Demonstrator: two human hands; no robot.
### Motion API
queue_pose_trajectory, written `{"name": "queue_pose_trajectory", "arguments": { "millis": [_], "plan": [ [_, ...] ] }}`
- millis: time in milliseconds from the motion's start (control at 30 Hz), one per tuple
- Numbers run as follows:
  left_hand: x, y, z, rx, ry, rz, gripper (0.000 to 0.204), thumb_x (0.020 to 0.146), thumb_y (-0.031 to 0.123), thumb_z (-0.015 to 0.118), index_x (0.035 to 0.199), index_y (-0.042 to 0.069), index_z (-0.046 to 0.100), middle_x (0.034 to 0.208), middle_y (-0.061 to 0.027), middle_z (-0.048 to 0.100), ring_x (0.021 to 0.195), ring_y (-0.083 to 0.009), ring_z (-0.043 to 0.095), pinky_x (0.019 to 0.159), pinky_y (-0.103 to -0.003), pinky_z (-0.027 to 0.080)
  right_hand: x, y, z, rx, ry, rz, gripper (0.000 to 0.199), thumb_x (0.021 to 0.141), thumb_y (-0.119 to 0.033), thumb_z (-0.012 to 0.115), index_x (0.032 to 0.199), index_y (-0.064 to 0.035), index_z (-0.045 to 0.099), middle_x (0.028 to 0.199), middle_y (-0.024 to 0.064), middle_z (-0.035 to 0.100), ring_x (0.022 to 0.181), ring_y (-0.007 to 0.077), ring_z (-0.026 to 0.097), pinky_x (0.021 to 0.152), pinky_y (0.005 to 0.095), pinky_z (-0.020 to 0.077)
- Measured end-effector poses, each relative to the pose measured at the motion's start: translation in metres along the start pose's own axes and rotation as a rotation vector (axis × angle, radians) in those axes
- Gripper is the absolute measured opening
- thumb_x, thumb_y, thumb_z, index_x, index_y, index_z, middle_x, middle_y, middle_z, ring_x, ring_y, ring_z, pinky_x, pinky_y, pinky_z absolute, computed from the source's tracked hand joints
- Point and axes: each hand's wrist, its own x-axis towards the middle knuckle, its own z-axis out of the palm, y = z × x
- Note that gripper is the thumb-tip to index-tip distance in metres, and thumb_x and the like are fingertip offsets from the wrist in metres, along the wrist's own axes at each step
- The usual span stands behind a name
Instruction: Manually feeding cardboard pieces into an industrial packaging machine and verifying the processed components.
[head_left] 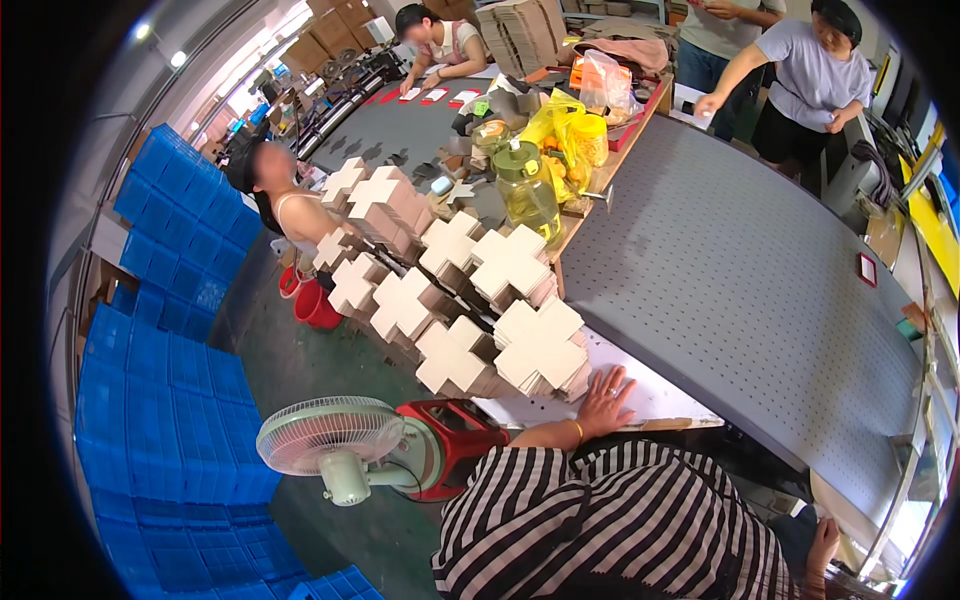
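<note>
My left hand [606, 403] lies open on the white tabletop [655, 385], its fingers spread flat and no object in its grasp. Just beyond its fingertips stands a stack of cross-shaped cardboard blanks [540, 345], the nearest of several such stacks crowded together. My right hand [823, 545] hangs low at the right, beside the near end of the perforated grey conveyor belt [740, 270]. Its fingers are small and partly hidden, so whether it is closed cannot be told. On the belt's far right part rests a small white piece with a dark red border [867, 269].
A pale green fan [335, 440] on a red stool [455, 445] stands left of me. Blue crates [165, 430] rise along the left wall. A green-lidded bottle [527, 190] and yellow bags [565, 135] sit past the stacks. Co-workers [815, 75] stand or sit around the belts.
</note>
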Motion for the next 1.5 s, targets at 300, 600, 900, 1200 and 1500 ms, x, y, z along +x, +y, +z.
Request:
{"name": "queue_pose_trajectory", "arguments": {
  "millis": [300,600,900,1200,1500],
  "plan": [
    [-0.001,-0.002,0.004,-0.006,0.035,0.013,0.076,0.087,0.049,0.059,0.148,0.01,0.035,0.157,-0.0239,0.02,0.147,-0.0378,0.016,0.117,-0.057,0.012,0.0,-0.001,0.0,0.027,-0.015,0.0,0.031,0.099,-0.02,0.051,0.078,0.0022,0.049,0.066,0.0139,0.043,0.059,0.0218,0.041,0.056,0.0379,0.0348],
    [0.001,0.0,0.0,-0.019,0.021,0.004,0.075,0.087,0.048,0.06,0.147,0.01,0.037,0.156,-0.0242,0.021,0.147,-0.038,0.017,0.117,-0.057,0.011,0.001,0.005,0.0,-0.017,-0.021,-0.006,0.031,0.099,-0.021,0.051,0.078,0.0019,0.049,0.065,0.0136,0.042,0.059,0.0211,0.04,0.056,0.0374,0.0342],
    [0.001,0.0,-0.001,-0.022,0.024,0.006,0.075,0.087,0.049,0.059,0.147,0.01,0.038,0.156,-0.0244,0.022,0.147,-0.0378,0.017,0.118,-0.057,0.011,0.0,0.009,0.004,0.022,0.019,-0.036,0.033,0.099,-0.02,0.052,0.075,0.0022,0.045,0.065,0.0142,0.04,0.058,0.0235,0.039,0.056,0.039,0.0331],
    [0.002,0.0,-0.001,-0.005,-0.002,0.012,0.074,0.088,0.049,0.058,0.148,0.01,0.037,0.157,-0.0243,0.02,0.147,-0.0375,0.016,0.118,-0.056,0.011,-0.002,-0.003,0.0,-0.004,0.001,-0.005,0.035,0.099,-0.021,0.052,0.075,0.0017,0.042,0.064,0.0147,0.038,0.058,0.0226,0.037,0.055,0.0389,0.032],
    [0.002,-0.002,0.003,0.0,-0.043,-0.004,0.077,0.089,0.053,0.055,0.149,0.009,0.034,0.159,-0.024,0.016,0.149,-0.0372,0.011,0.118,-0.056,0.008,-0.002,-0.006,-0.002,-0.017,-0.017,0.026,0.033,0.098,-0.023,0.053,0.078,0.0021,0.045,0.067,0.017,0.041,0.06,0.0264,0.04,0.058,0.04,0.0359]
  ]
}}
